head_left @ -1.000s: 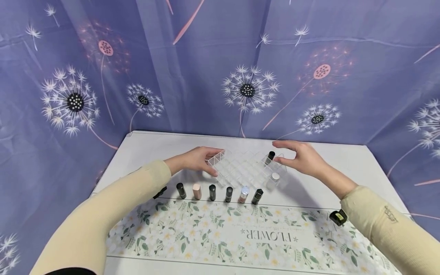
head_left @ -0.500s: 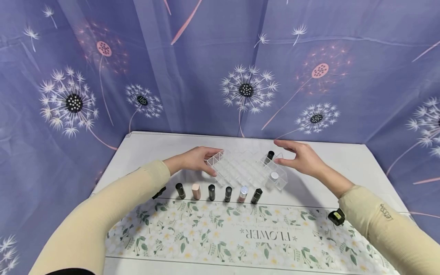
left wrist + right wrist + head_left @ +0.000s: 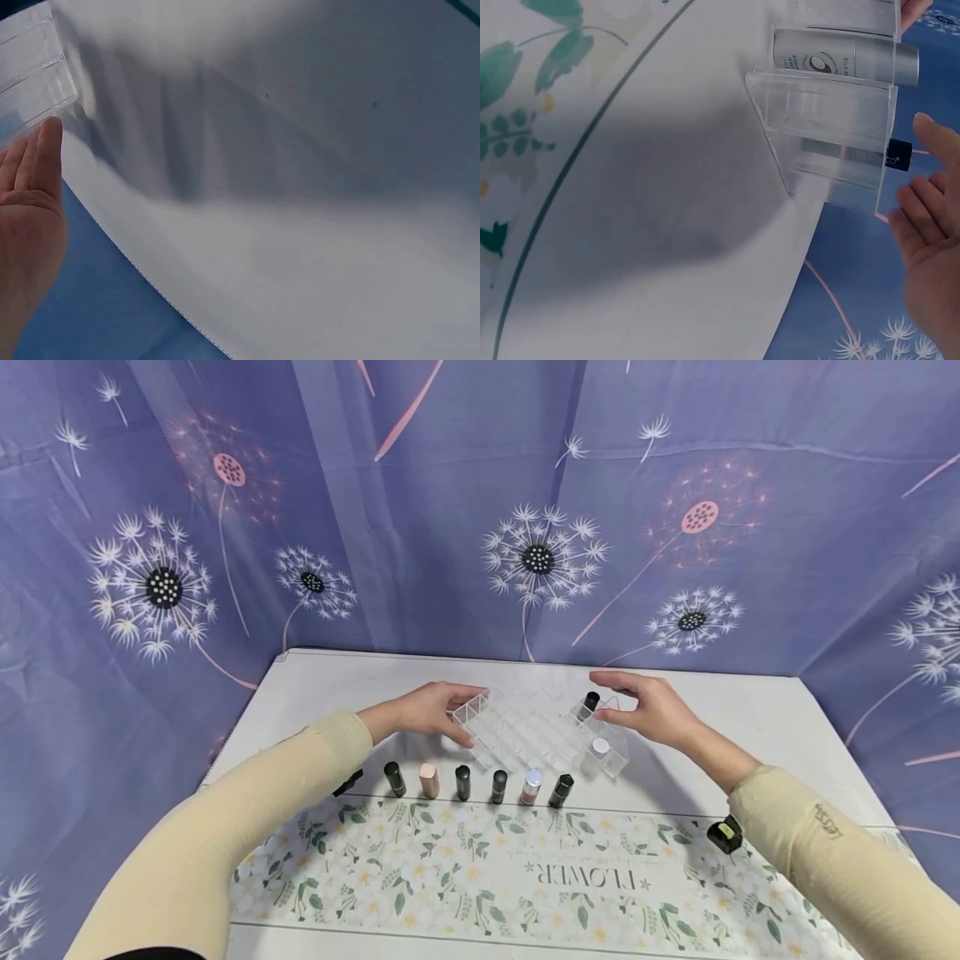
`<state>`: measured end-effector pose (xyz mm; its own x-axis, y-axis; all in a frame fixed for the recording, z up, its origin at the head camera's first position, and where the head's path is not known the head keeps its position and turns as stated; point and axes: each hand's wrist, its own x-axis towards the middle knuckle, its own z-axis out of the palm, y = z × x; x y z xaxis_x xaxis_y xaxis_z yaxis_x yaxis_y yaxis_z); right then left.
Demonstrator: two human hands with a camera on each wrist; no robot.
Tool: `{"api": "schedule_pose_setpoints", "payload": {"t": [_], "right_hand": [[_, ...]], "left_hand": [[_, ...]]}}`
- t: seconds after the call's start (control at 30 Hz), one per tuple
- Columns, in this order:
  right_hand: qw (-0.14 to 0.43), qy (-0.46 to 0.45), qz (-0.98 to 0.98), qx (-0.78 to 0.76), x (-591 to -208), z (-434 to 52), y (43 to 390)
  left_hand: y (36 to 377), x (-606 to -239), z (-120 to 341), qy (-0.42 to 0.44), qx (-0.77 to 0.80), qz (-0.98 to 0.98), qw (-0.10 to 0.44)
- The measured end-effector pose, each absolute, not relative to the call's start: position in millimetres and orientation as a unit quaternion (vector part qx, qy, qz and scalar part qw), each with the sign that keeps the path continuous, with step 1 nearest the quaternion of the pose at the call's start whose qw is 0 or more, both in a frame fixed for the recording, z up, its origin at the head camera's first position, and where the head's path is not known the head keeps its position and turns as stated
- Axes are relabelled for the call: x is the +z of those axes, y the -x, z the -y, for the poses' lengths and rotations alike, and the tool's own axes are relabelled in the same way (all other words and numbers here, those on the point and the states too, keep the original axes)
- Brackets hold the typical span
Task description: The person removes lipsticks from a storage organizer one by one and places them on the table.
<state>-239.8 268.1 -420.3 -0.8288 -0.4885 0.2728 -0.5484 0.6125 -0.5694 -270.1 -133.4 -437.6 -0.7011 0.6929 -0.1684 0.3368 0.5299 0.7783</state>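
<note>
A clear lipstick organizer [image 3: 525, 731] with many slots stands on the white table. My left hand [image 3: 431, 708] holds its left end, thumb at the front corner and fingers along the back; the left wrist view shows these fingers [image 3: 46, 157] straight against its wall. At the right end, my right hand [image 3: 651, 706] is spread with nothing in its grasp. Its thumb is close to a black-capped lipstick [image 3: 590, 703] standing in a back slot. A silver-grey tube [image 3: 832, 58] with a pale cap sits in a front slot.
In front of the organizer, a row of upright lipsticks includes a pink one [image 3: 429, 779], a silver-capped one [image 3: 531, 785] and several black ones. A floral mat [image 3: 480, 868] lies nearer me. A purple dandelion curtain [image 3: 420, 527] hangs behind the table.
The right hand has shifted slightly left toward the black-capped lipstick. The left hand, organizer and row of lipsticks keep their places.
</note>
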Motion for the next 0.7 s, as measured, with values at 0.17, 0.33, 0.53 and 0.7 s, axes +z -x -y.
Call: {"api": "schedule_pose_setpoints", "payload": {"t": [0.17, 0.33, 0.53, 0.7], "right_hand": [[0.042, -0.283, 0.895, 0.343, -423, -266, 243], [0.038, -0.276, 0.892, 0.357, -426, -266, 245], [0.037, -0.272, 0.888, 0.367, -429, -265, 246], [0.040, -0.273, 0.886, 0.371, -431, -263, 247]], "left_hand": [[270, -439, 133, -0.307, 0.372, -0.845, 0.233], [271, -440, 133, -0.307, 0.366, -0.848, 0.231], [271, -440, 133, -0.308, 0.362, -0.850, 0.227], [271, -439, 133, -0.307, 0.363, -0.850, 0.227]]}}
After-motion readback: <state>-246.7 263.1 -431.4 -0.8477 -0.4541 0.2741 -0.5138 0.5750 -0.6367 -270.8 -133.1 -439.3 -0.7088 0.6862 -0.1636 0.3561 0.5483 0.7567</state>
